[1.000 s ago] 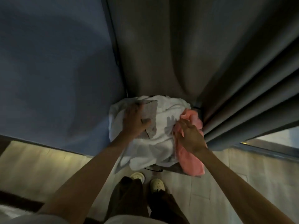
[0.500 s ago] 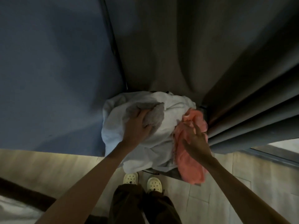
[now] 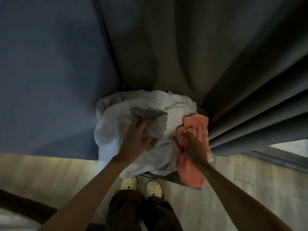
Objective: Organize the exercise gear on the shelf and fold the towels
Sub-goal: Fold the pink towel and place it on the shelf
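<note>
A heap of towels sits in front of me at waist height. The big white towel (image 3: 116, 117) makes up most of the heap. My left hand (image 3: 133, 139) is closed on a small grey towel (image 3: 156, 125) that lies bunched on top of the white one. At the heap's right side my right hand (image 3: 195, 147) is closed on a crumpled pink towel (image 3: 195, 129), whose lower end hangs down toward the floor. A thin patterned pink edge shows beside my right wrist. Whatever holds up the heap is hidden under the cloth.
A blue wall (image 3: 50, 80) stands on the left, and a heavy grey curtain (image 3: 216, 55) hangs behind and to the right of the heap. Below are a pale tiled floor (image 3: 216, 197), my dark trousers and cream clogs (image 3: 128, 182). A window frame (image 3: 275, 157) shows at right.
The grey towel went from lying flat to being bunched in my left hand. My right hand has closed deeper into the pink towel, which has gathered upward. The camera has shifted slightly.
</note>
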Motion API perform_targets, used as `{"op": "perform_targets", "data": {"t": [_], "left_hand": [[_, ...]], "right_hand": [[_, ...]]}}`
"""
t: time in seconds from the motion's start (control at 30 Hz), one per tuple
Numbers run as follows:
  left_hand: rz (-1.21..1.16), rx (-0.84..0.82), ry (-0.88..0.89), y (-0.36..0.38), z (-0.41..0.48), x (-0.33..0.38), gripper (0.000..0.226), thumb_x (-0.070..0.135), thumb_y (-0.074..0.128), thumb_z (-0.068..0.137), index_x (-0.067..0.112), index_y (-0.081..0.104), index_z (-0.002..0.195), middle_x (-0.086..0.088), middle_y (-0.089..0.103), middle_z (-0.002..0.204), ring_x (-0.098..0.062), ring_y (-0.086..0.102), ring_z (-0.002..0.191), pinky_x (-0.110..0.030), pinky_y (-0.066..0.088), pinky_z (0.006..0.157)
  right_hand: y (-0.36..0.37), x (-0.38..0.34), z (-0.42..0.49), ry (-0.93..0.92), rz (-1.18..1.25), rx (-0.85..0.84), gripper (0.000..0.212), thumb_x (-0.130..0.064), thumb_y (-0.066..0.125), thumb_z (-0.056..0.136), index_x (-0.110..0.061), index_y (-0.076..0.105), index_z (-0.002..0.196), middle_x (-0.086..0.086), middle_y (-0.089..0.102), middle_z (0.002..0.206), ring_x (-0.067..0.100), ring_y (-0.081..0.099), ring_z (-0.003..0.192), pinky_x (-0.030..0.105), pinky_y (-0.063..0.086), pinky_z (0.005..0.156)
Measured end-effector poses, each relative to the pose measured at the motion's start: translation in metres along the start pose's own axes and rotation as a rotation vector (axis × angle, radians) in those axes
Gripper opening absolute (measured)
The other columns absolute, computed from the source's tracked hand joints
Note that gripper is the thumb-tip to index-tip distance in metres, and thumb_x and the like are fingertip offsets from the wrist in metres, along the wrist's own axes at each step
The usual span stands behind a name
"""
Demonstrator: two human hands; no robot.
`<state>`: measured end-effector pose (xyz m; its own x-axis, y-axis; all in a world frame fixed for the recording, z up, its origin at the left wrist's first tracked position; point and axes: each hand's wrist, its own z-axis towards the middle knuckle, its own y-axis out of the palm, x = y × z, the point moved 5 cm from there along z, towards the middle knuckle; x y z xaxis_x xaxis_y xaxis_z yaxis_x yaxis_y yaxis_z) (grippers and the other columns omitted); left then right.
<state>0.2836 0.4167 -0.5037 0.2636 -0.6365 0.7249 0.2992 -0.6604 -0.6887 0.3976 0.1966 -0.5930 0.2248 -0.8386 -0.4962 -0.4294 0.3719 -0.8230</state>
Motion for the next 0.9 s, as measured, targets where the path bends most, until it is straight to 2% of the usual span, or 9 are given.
{"op": "perform_targets", "data": {"t": [0.13, 0.23, 0.37, 0.43, 0.57, 0.67, 0.77, 0.83, 0.9], "left_hand": [[-0.061, 0.028, -0.009, -0.015, 0.0, 0.017, 0.053, 0.009, 0.061, 0.083, 0.019, 0.049, 0.133, -0.006, 0.046, 0.125, -0.018, 0.046, 0.113, -0.024, 0.04, 0.096], [-0.044, 0.066, -0.015, -0.035, 0.001, 0.031, 0.055, 0.009, 0.062, 0.082, 0.019, 0.048, 0.134, -0.007, 0.047, 0.121, -0.015, 0.047, 0.105, -0.013, 0.035, 0.093], [0.016, 0.143, 0.02, -0.068, -0.002, 0.056, 0.056, 0.021, 0.058, 0.079, 0.018, 0.049, 0.135, -0.01, 0.053, 0.115, -0.012, 0.046, 0.098, 0.001, 0.024, 0.09], [0.01, 0.185, 0.011, -0.087, -0.008, 0.071, 0.056, 0.02, 0.06, 0.079, 0.019, 0.05, 0.134, -0.01, 0.052, 0.118, -0.018, 0.05, 0.103, -0.009, 0.031, 0.095], [0.038, 0.254, 0.015, -0.131, -0.025, 0.098, 0.064, 0.041, 0.048, 0.074, 0.024, 0.048, 0.136, -0.011, 0.052, 0.122, -0.027, 0.053, 0.105, -0.032, 0.042, 0.094], [0.03, 0.314, -0.006, -0.165, -0.042, 0.11, 0.06, 0.028, 0.058, 0.077, 0.022, 0.049, 0.135, -0.008, 0.051, 0.12, -0.027, 0.054, 0.103, -0.021, 0.037, 0.087], [0.03, 0.393, 0.021, -0.203, -0.068, 0.115, 0.059, 0.025, 0.061, 0.075, 0.022, 0.051, 0.133, -0.001, 0.053, 0.112, -0.013, 0.055, 0.092, -0.003, 0.033, 0.073], [0.055, 0.429, 0.03, -0.229, -0.086, 0.113, 0.062, 0.028, 0.06, 0.072, 0.022, 0.052, 0.133, -0.003, 0.058, 0.111, -0.009, 0.056, 0.088, -0.003, 0.033, 0.071], [0.106, 0.463, 0.021, -0.254, -0.105, 0.107, 0.065, 0.035, 0.056, 0.068, 0.023, 0.054, 0.131, -0.004, 0.061, 0.111, -0.012, 0.056, 0.095, -0.009, 0.033, 0.075]], "right_hand": [[-0.057, -0.012, -0.012, -0.041, 0.043, 0.081, 0.056, -0.027, 0.071, 0.08, -0.025, 0.051, 0.132, 0.012, 0.064, 0.113, 0.034, 0.06, 0.099, 0.033, 0.042, 0.075], [-0.104, -0.035, -0.027, -0.147, 0.135, 0.134, 0.063, -0.051, 0.064, 0.075, -0.02, 0.054, 0.128, 0.003, 0.064, 0.107, 0.025, 0.061, 0.094, 0.027, 0.041, 0.077], [-0.162, -0.074, -0.04, -0.329, 0.224, 0.217, 0.042, -0.023, 0.075, 0.08, -0.021, 0.057, 0.119, -0.005, 0.062, 0.106, 0.013, 0.059, 0.092, 0.017, 0.043, 0.073], [-0.188, -0.098, -0.051, -0.419, 0.27, 0.245, 0.04, -0.02, 0.075, 0.079, -0.023, 0.058, 0.114, -0.009, 0.061, 0.101, 0.004, 0.056, 0.086, 0.012, 0.042, 0.071], [-0.231, -0.153, -0.076, -0.599, 0.348, 0.281, 0.04, -0.008, 0.076, 0.076, -0.021, 0.06, 0.11, -0.01, 0.062, 0.098, 0.002, 0.058, 0.085, 0.017, 0.048, 0.074], [-0.251, -0.198, -0.091, -0.702, 0.381, 0.313, 0.041, -0.005, 0.076, 0.075, -0.02, 0.06, 0.109, -0.012, 0.061, 0.098, -0.002, 0.058, 0.087, 0.014, 0.045, 0.075], [-0.258, -0.246, -0.108, -0.806, 0.406, 0.278, 0.043, -0.002, 0.076, 0.073, -0.017, 0.06, 0.11, -0.011, 0.062, 0.101, 0.006, 0.06, 0.089, 0.028, 0.051, 0.075], [-0.254, -0.279, -0.121, -0.866, 0.429, 0.206, 0.042, -0.003, 0.074, 0.072, -0.017, 0.06, 0.109, -0.012, 0.061, 0.098, 0.01, 0.06, 0.083, 0.034, 0.051, 0.07], [-0.243, -0.313, -0.133, -0.906, 0.459, 0.114, 0.041, -0.007, 0.075, 0.071, -0.019, 0.061, 0.107, -0.015, 0.062, 0.098, 0.008, 0.06, 0.084, 0.03, 0.051, 0.071]]}}
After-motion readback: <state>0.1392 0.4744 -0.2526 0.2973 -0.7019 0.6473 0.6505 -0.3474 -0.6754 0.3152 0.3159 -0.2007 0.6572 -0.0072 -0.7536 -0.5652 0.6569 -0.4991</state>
